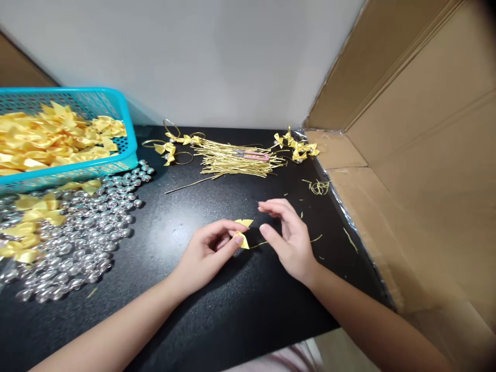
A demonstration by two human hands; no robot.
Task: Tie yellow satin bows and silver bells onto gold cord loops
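Observation:
Between the thumb and fingers of my left hand (211, 245) is a yellow ribbon bow (243, 240), held just above the black table. A thin gold cord (258, 245) trails from the bow to the right, passing behind my right hand (289, 237). That hand is open, its thumb and fingers apart, a short way right of the bow. Nothing shows in its grasp. My left fingers cover part of the bow's middle.
A blue basket (129, 129) full of yellow bows stands at the left, beside many silver beads (93, 232). Gold cords (232, 163) lie at the back with pink-handled snips (256, 155) on top. Finished bows (166, 150) flank them. Cardboard (418, 155) walls the right side.

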